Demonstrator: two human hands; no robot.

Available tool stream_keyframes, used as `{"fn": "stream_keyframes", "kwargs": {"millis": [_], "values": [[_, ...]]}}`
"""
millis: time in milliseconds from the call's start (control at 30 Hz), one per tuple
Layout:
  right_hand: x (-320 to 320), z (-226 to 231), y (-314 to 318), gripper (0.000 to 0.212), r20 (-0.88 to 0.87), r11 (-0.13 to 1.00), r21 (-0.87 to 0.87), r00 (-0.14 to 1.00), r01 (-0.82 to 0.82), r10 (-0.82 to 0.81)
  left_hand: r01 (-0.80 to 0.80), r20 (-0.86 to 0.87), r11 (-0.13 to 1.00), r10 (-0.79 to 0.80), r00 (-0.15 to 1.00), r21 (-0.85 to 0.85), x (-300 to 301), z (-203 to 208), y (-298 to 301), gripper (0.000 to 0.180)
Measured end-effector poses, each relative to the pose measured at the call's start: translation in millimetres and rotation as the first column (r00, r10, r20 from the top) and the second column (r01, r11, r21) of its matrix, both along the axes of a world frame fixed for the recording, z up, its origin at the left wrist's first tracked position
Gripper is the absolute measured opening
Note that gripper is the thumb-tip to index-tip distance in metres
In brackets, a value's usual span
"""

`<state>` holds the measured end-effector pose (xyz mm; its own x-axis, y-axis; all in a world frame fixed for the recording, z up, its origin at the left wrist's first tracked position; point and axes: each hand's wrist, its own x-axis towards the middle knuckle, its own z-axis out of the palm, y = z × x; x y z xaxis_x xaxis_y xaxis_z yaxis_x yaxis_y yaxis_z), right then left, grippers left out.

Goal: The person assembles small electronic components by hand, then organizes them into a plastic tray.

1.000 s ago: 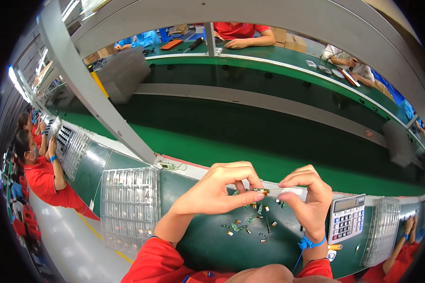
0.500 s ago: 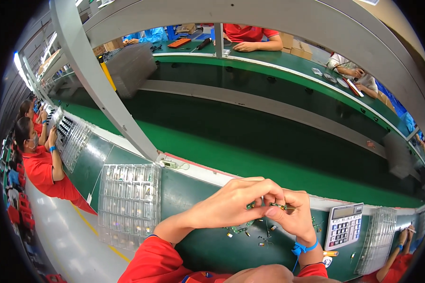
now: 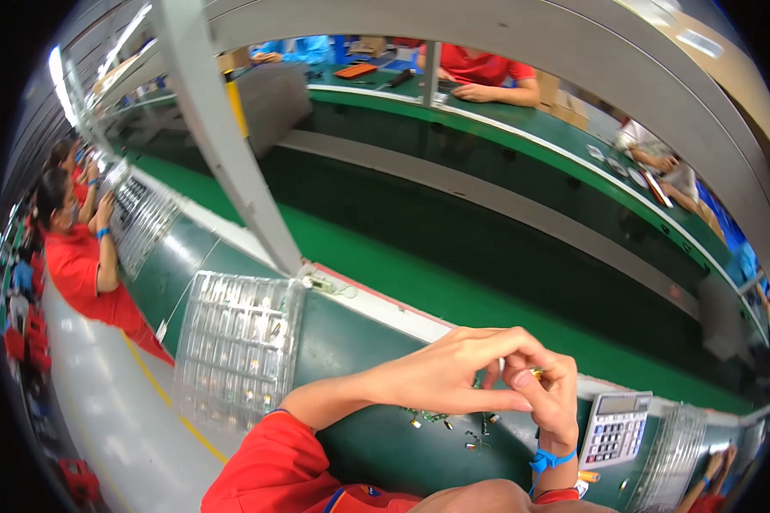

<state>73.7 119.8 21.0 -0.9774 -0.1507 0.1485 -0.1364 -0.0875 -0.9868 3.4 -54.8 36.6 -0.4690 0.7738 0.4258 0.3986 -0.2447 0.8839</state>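
Note:
Both my hands meet above the green workbench [image 3: 351,342]. My left hand [image 3: 462,368] arches over from the left, thumb stretched out and index finger bent, with a gap between them. Its fingertips reach my right hand [image 3: 558,398], and its inner fingers are partly hidden. Thumb and fingers of my right hand are closed on a small electronic part [image 3: 536,373], of which only a yellowish bit shows. A blue band [image 3: 552,460] circles my right wrist. Below my hands, several small green circuit boards [image 3: 436,418] with thin wires lie scattered on the bench.
A clear compartment tray [image 3: 239,350] stands at my left, a grey calculator [image 3: 616,427] at my right. Beyond the calculator is another clear tray [image 3: 672,457]. A metal post [image 3: 222,145] rises at the bench's far edge, before a green conveyor [image 3: 419,256]. Co-workers sit at left, right and across.
The view has shifted, moving the bench items within the picture. My left thumb and index finger have spread apart, and the small green part between my hands is now mostly hidden.

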Motion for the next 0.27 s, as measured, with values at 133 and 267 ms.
{"fn": "stream_keyframes", "kwargs": {"millis": [133,267], "values": [[4,-7,-2,0.013,-0.051,0.971,0.057,0.972,0.234,-0.231,-0.085,0.028,0.996,0.086,0.996,-0.041,9,-2,12,0.03],[2,-9,-6,0.015,-0.12,0.962,0.061,0.958,0.267,-0.259,-0.135,0.01,0.989,0.135,0.991,0.056,12,-13,15,0.027]]}}
